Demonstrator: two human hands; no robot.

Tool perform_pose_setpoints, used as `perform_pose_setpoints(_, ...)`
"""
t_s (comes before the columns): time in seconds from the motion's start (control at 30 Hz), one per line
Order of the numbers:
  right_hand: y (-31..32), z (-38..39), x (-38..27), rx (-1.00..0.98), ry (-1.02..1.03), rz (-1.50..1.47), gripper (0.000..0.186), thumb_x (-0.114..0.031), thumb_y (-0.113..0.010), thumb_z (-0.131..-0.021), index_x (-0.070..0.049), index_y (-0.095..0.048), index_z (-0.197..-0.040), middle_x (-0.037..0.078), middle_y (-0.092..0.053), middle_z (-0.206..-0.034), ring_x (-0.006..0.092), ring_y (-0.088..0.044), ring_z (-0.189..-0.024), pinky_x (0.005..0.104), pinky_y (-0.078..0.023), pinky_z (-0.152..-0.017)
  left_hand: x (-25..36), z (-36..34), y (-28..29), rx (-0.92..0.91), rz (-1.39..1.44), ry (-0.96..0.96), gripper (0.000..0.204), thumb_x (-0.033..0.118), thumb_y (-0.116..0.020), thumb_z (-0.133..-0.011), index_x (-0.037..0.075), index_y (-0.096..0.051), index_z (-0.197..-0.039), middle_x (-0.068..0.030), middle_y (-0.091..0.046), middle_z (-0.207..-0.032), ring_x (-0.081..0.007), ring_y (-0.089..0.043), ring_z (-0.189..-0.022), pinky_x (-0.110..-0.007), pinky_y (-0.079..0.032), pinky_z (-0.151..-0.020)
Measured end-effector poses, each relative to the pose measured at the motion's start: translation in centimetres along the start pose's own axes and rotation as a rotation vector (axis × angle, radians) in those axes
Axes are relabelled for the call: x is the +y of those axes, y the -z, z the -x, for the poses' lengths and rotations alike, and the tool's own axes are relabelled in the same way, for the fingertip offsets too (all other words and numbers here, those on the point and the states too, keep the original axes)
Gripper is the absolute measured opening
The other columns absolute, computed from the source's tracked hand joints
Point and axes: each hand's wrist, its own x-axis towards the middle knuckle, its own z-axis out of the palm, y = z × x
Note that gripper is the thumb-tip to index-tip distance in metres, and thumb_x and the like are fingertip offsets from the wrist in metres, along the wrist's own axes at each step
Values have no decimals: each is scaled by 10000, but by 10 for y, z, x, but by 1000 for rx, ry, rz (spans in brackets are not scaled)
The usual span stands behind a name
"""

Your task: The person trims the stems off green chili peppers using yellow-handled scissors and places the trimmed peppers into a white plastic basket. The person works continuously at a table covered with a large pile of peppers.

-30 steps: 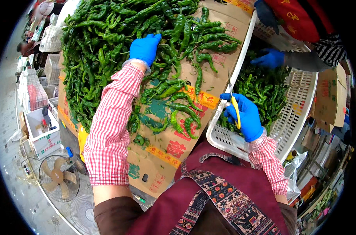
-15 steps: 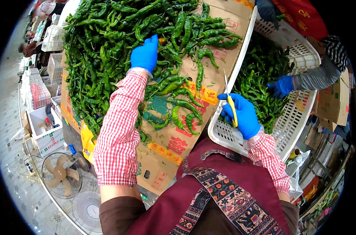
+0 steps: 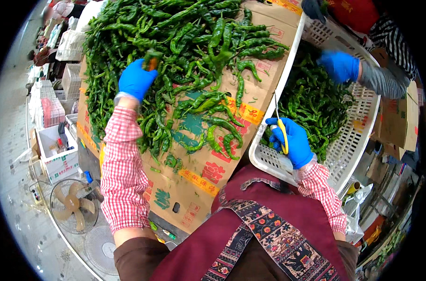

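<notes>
Long green chili pepper (image 3: pixel 152 60) pinched in blue-gloved left hand (image 3: pixel 136 79), lifted over far left part of large heap of green peppers (image 3: pixel 175 42) spread on flattened brown cardboard sheet (image 3: pixel 199 173). Yellow-handled scissors (image 3: pixel 282 129) gripped in blue-gloved right hand (image 3: pixel 292 143), blades up, at near rim of white slotted plastic basket (image 3: pixel 358 136). Co-worker's blue-gloved hand (image 3: pixel 339 65) reached into basket's peppers, far right.

Probably market stall: heaped green peppers (image 3: pixel 185 51)

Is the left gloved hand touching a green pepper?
Touching. The head view shows the left hand gripping a pepper lifted above the pile of peppers.
</notes>
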Motion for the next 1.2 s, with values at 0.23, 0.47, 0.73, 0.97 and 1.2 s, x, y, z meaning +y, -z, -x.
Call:
perform_pose_setpoints(0.23, -12, 3, -10, -19, 11, -64, 263, -168, -632, -960, -14, -624, -1174, 24, -637, -831, 69, -576, -640, 218, -485, -573, 33, 72, -6, -146, 312, -26, 451, 281, -823, -720, 66, -671, -1086, -134, -709, -983, -287, -689, -843, -368, -544, -750)
perform_pose_setpoints(0.47, -21, 14, 5, -47, 27, -31, 262, -134, -647, -944, -31, -630, -1184, 20, -644, -855, 64, -592, -657, 213, -490, -567, 103, 119, -98, -110, 109, -322, 192, 116, -716, -697, 93, -614, -857, -155, -642, -864, -360, -631, -860, -479, -497, -709)
perform_pose_setpoints(0.73, -15, 33, 17, 1, 58, 16, 260, -144, -654, -939, -27, -638, -1172, 11, -641, -831, 60, -590, -664, 209, -483, -567, 73, 126, -54, -115, 1087, 263, 363, 143, -794, -747, 3, -648, -1048, -89, -713, -932, -204, -672, -825, -353, -539, -756)
perform_pose_setpoints(0.97, -50, 55, 20, -147, 190, -128, 401, -127, -704, -880, -1, -594, -1244, 31, -643, -884, 80, -600, -720, 216, -500, -647, 75, 180, -16, -481, 2025, 510, 360, 86, -670, -850, -13, -598, -1188, -145, -678, -1130, -261, -660, -980, -391, -538, -877)
perform_pose_setpoints(1.2, -58, 97, 24, -36, 433, -161, 509, -67, -762, -825, -42, -566, -1295, 66, -649, -1032, 131, -621, -947, 270, -520, -838, 169, 212, 16, -504, 1941, 477, 192, 114, -708, -850, 46, -692, -1029, -71, -715, -962, -195, -687, -866, -348, -560, -803)
